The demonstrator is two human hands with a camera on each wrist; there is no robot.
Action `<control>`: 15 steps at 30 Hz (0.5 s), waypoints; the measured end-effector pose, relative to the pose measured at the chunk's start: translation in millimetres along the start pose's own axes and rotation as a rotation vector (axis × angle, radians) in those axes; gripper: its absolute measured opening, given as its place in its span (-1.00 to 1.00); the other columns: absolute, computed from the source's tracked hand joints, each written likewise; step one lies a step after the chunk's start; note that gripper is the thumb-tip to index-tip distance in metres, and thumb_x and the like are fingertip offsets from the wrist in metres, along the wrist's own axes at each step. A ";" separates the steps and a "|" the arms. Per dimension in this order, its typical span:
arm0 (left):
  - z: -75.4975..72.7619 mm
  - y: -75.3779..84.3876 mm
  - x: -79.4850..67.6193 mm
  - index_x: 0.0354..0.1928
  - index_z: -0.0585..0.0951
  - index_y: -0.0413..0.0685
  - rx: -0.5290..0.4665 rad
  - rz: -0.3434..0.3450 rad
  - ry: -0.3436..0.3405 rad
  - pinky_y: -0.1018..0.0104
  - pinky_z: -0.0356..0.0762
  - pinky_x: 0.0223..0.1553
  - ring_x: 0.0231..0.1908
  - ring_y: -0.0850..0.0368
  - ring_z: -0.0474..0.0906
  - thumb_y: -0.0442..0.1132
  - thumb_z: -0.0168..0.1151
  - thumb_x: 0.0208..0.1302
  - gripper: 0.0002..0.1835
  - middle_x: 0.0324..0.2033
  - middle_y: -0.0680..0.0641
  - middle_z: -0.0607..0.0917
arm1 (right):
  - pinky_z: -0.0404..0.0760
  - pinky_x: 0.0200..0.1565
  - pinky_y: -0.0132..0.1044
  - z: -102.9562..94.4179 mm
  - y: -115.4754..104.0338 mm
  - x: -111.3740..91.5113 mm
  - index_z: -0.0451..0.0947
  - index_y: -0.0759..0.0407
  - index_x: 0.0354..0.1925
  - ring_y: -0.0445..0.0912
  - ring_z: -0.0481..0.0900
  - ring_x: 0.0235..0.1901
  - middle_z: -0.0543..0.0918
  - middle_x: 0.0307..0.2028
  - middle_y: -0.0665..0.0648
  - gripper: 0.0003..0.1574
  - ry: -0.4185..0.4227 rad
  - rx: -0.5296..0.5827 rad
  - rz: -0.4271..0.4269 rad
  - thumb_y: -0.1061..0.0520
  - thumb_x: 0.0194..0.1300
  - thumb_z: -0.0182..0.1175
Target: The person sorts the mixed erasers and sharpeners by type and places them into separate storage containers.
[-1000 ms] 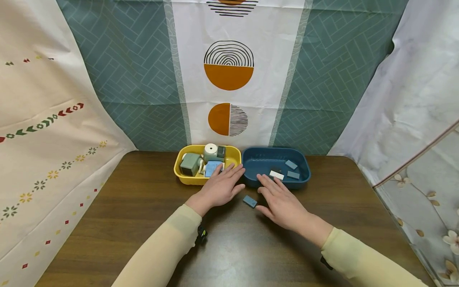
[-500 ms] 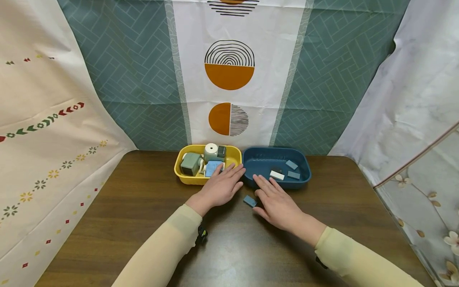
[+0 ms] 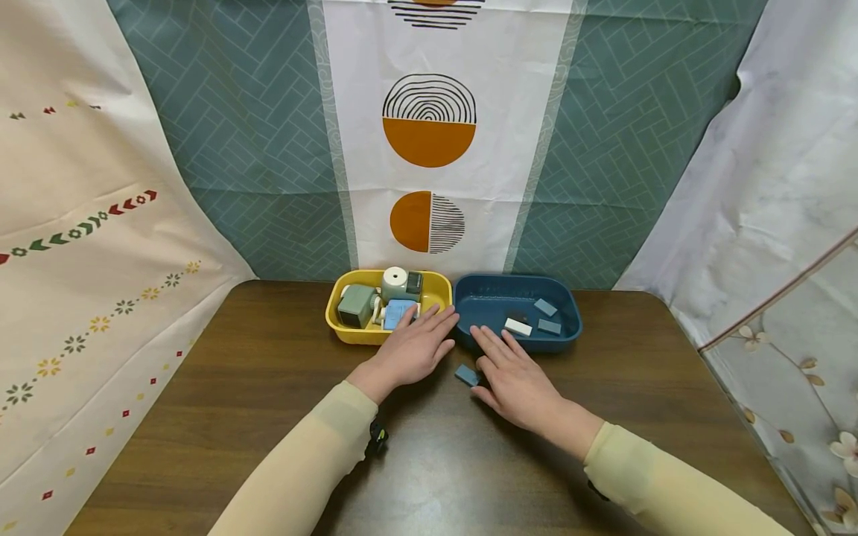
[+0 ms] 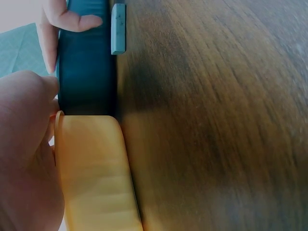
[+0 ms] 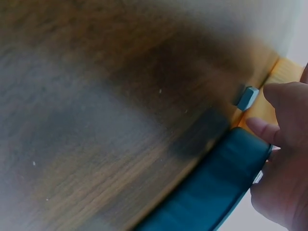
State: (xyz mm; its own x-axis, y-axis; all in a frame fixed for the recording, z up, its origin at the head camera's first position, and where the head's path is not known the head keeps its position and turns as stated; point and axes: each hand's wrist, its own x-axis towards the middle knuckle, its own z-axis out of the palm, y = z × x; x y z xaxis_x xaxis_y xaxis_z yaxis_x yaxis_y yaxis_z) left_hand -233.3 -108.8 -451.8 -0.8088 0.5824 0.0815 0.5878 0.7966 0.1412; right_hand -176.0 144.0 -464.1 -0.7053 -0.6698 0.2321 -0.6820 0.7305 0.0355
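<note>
My left hand [image 3: 410, 351] lies over the front right corner of a yellow tray [image 3: 358, 339], fingers extended past its rim. My right hand [image 3: 518, 381] hovers at the front left of a dark blue tray [image 3: 485, 286], with its fingertips over the rim and fingers fairly straight. A small blue-grey rectangular block [image 3: 467, 375] lies on the table between the hands, close to the right thumb. From the left wrist view the block [image 4: 118, 29] sits just in front of the blue tray. In the right wrist view, the block [image 5: 248, 98] appears apart from the thumb.
Green-and-white toy-like pieces [image 3: 357, 307] and a light blue piece [image 3: 398, 314] fill much of the yellow tray. Inside the blue tray are a white block [image 3: 518, 327] and blue-grey blocks [image 3: 549, 327]. Both trays stand side by side at the back of the wooden table [image 3: 268, 417], before hanging cloth.
The right hand has shifted a little to the left, bringing its thumb nearer the block on the table. The left hand and both trays stay where they were.
</note>
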 end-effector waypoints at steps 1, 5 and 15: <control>-0.1 0.0 0.0 0.76 0.26 0.07 0.003 0.000 0.000 -0.20 -0.25 0.70 0.72 -0.04 0.03 0.13 -0.12 0.83 -0.35 0.74 0.06 0.15 | 0.05 0.67 0.17 0.6 -0.1 0.1 0.72 0.22 0.05 0.20 0.11 0.70 0.22 0.69 0.35 -0.51 0.001 -0.004 0.000 -0.16 0.50 0.48; -0.1 -0.1 -0.3 0.76 0.26 0.08 0.002 0.003 0.002 -0.20 -0.25 0.70 0.72 -0.04 0.04 0.11 -0.09 0.82 -0.35 0.74 0.05 0.16 | 0.05 0.67 0.18 2.4 -1.3 1.0 0.73 0.21 0.01 0.20 0.11 0.70 0.21 0.69 0.34 -0.52 -0.005 -0.017 0.010 -0.17 0.49 0.48; -1.0 0.1 -0.8 0.77 0.25 0.09 0.007 0.006 0.000 -0.20 -0.23 0.70 0.72 -0.04 0.04 0.16 -0.13 0.82 -0.34 0.74 0.05 0.16 | 0.04 0.67 0.19 4.4 -4.4 0.9 0.75 0.22 -0.03 0.22 0.11 0.70 0.20 0.70 0.35 -0.54 -0.003 -0.055 0.016 -0.16 0.48 0.48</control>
State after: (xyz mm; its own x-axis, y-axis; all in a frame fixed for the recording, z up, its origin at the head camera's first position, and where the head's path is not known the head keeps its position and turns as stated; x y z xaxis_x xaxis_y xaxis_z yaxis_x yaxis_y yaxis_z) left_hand -232.6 -109.3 -450.9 -0.8050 0.5875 0.0822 0.5931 0.7940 0.1335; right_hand -174.5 139.6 -468.3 -0.7170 -0.6580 0.2298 -0.6587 0.7475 0.0851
